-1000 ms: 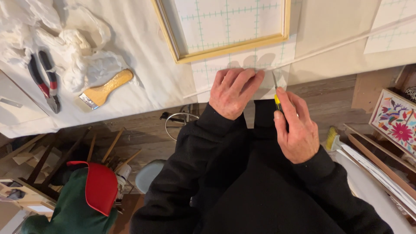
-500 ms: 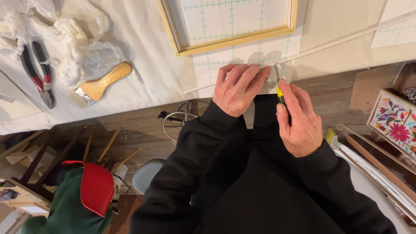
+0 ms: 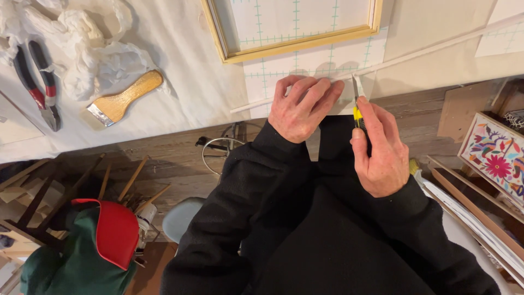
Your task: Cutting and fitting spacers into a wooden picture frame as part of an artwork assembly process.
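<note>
Gridded sheet point(image 3: 305, 68): white with green grid lines, lying at the near edge of the surface point(image 3: 180, 104), partly under a wooden frame point(image 3: 297, 46) on its far side. A thin pale strip point(image 3: 426, 49) runs slantwise across the sheet, from near left to far right.

Left hand point(image 3: 300, 109): flat, palm down, fingers spread, pressing on the sheet's near edge and on the strip.

Right hand point(image 3: 379, 150): closed around a yellow-and-black utility knife point(image 3: 357, 106); the blade points away from the person and meets the sheet just right of the left fingertips.

Both arms in black sleeves.

Far left on the surface: wooden-handled brush point(image 3: 123, 98), a heap of crumpled white cloth point(image 3: 87, 49), red-handled pliers point(image 3: 38, 87).

Off the surface, right: panel with bright floral pattern point(image 3: 494, 158), stacked framing pieces beside it.

Lower left, below the surface: green and red bag point(image 3: 87, 251), loose wooden sticks point(image 3: 131, 183), a pale round stool seat point(image 3: 183, 218).
</note>
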